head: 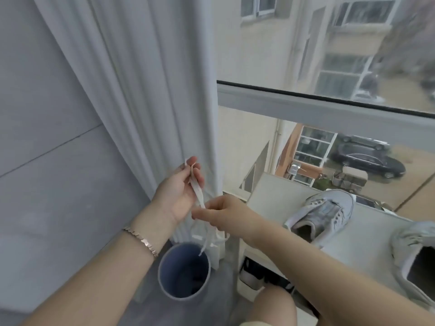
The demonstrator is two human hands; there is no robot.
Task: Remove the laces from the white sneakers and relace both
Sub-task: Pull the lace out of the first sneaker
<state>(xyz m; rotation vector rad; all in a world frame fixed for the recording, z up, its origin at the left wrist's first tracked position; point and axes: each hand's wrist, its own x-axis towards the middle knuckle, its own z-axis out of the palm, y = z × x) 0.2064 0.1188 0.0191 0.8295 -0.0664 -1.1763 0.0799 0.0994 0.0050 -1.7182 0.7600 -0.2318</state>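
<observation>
A flat white shoelace (195, 185) stretches between my two hands, well left of the shoes. My left hand (180, 192) pinches its upper end between thumb and fingers. My right hand (221, 214) grips it lower down, and loose loops and ends (207, 241) dangle beneath that hand above a bin. Two white sneakers stand on the pale window ledge (348, 243) at the right. One sneaker (322, 212) shows bare eyelets with no lace. The other sneaker (414, 252) is cut off by the right edge.
A round grey bin (184, 269) stands on the floor below my hands. Pale curtain folds (146, 90) hang behind my left hand. A window frame (329, 107) runs above the ledge. My knee (275, 307) shows at the bottom.
</observation>
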